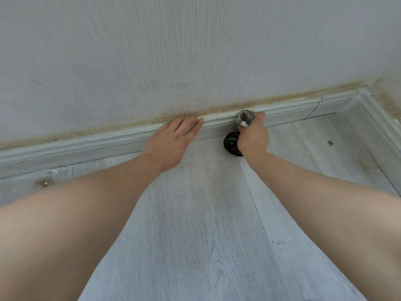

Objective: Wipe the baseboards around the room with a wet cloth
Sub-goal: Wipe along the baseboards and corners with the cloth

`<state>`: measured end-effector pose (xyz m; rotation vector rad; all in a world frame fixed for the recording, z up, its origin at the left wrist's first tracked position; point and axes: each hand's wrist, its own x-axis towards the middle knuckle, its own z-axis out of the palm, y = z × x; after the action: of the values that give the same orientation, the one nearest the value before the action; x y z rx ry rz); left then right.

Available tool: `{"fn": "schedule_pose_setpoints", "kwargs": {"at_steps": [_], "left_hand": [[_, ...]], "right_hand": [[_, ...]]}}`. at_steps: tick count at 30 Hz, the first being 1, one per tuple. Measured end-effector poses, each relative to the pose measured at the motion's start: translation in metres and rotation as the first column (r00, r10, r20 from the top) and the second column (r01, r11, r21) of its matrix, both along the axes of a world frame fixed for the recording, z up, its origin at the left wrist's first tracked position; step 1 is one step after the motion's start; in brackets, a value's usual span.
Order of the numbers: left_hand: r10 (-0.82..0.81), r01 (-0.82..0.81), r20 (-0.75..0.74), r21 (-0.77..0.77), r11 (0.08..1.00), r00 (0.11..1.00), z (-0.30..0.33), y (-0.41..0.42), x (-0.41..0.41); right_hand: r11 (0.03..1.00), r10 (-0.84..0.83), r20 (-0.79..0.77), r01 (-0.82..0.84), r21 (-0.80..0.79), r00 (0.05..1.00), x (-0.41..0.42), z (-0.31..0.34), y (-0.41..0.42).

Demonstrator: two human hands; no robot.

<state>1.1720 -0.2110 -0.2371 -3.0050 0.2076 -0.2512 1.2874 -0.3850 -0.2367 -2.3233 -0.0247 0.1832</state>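
A pale grey moulded baseboard (91, 144) runs along the foot of the wall from lower left to the corner at upper right. My right hand (252, 135) grips a bunched grey cloth (245, 117) and holds it against the top of the baseboard. A dark, purple-streaked part of the cloth (231, 143) hangs below the hand near the floor. My left hand (173, 137) lies flat with straight fingers on the baseboard's upper edge, just left of the cloth.
The wall (173, 51) above the baseboard is grey with a yellowish stain line along its foot. A second baseboard (382, 118) meets the first at the right corner. The grey plank floor (206, 224) carries small dark specks and a stain (44, 183) at left.
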Motion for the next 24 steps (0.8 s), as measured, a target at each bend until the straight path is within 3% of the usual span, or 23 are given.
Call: {"fn": "schedule_pose_setpoints", "kwargs": {"at_steps": [6, 9, 12, 15, 20, 24], "left_hand": [[0.062, -0.063, 0.03, 0.02, 0.998, 0.998, -0.003, 0.016, -0.027], [0.091, -0.092, 0.028, 0.031, 0.995, 0.995, -0.006, 0.02, -0.036], [0.089, -0.091, 0.041, 0.045, 0.995, 0.995, -0.005, 0.02, -0.036], [0.086, -0.089, 0.045, 0.065, 0.994, 0.995, -0.003, 0.019, -0.036], [0.074, -0.078, 0.065, 0.055, 0.995, 0.995, -0.001, 0.022, -0.038], [0.09, -0.093, 0.065, 0.048, 0.994, 0.994, -0.003, 0.027, -0.043]], "right_hand": [[0.996, 0.011, 0.04, -0.008, -0.084, 0.999, -0.012, 0.005, 0.014], [0.966, 0.184, 0.054, -0.171, -0.195, 0.981, -0.042, 0.006, 0.04], [0.935, 0.322, 0.038, -0.311, -0.171, 0.946, -0.06, 0.004, 0.057], [0.942, 0.299, 0.034, -0.29, -0.17, 0.953, -0.055, 0.005, 0.053], [0.986, 0.069, 0.028, -0.064, -0.151, 0.997, -0.023, 0.005, 0.02], [0.979, 0.076, 0.045, -0.066, -0.192, 0.996, -0.031, 0.01, 0.03]]}}
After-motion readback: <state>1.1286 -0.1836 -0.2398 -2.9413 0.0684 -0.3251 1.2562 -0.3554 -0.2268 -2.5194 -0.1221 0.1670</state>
